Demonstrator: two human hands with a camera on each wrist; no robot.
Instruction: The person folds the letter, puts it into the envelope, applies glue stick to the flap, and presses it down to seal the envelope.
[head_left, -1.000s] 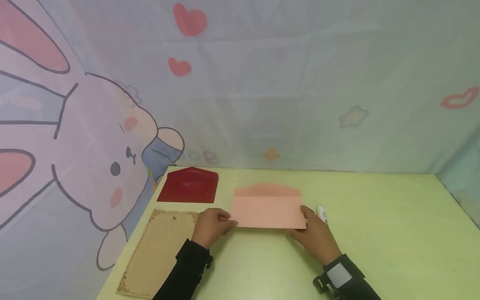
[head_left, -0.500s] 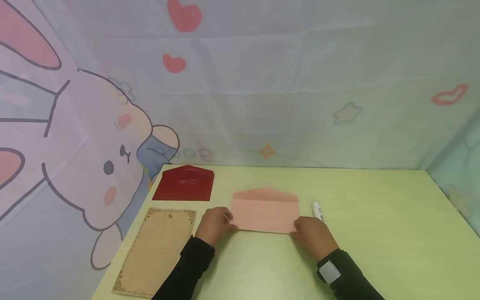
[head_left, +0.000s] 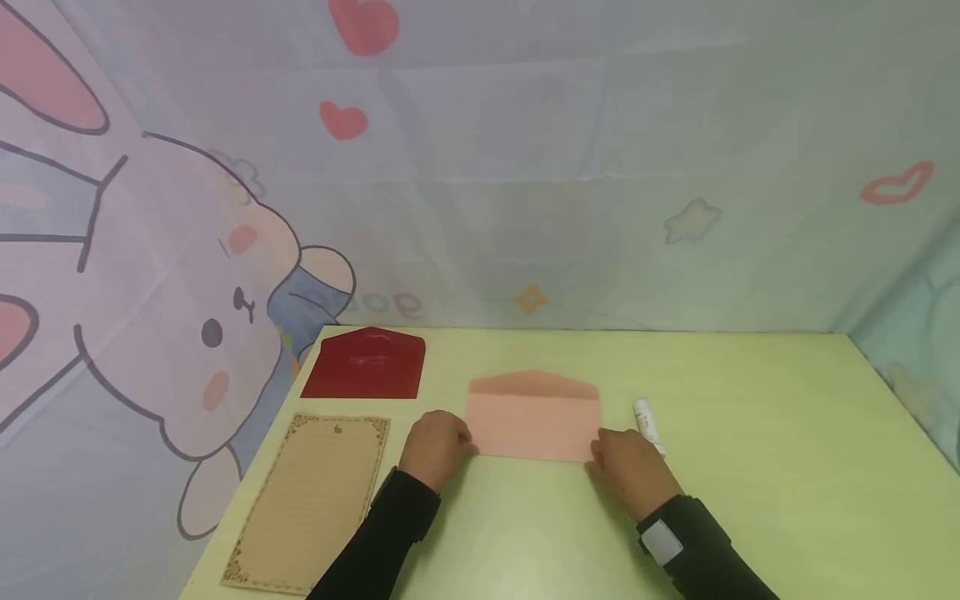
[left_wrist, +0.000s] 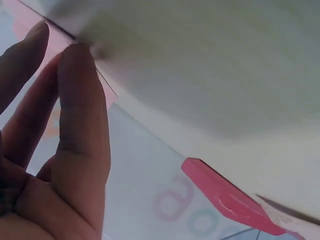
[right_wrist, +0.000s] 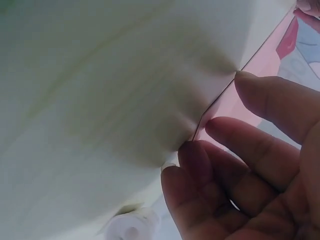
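A pink envelope [head_left: 536, 425] lies on the pale green table with its pointed flap spread away from me. My left hand [head_left: 437, 450] holds its left edge by the near corner; in the left wrist view, thumb and fingers [left_wrist: 82, 95] meet at the envelope's rim. At the near right corner, my right hand [head_left: 634, 472] grips the envelope. Seen from the right wrist, its thumb [right_wrist: 272, 97] touches the near edge and the other fingers bend around the corner. Just beyond that hand lies a white glue stick [head_left: 646, 422], partly hidden.
A dark red envelope [head_left: 364, 372], flap spread, lies at the table's back left. Nearer on the left is a tan sheet of bordered letter paper [head_left: 311, 500], partly covered by my left sleeve. A printed cloth backdrop [head_left: 480, 167] hangs behind the table.
The pink envelope has come down from a raised position onto the table. My right hand has shifted to its near corner, uncovering more of the glue stick. The head view has turned slightly.
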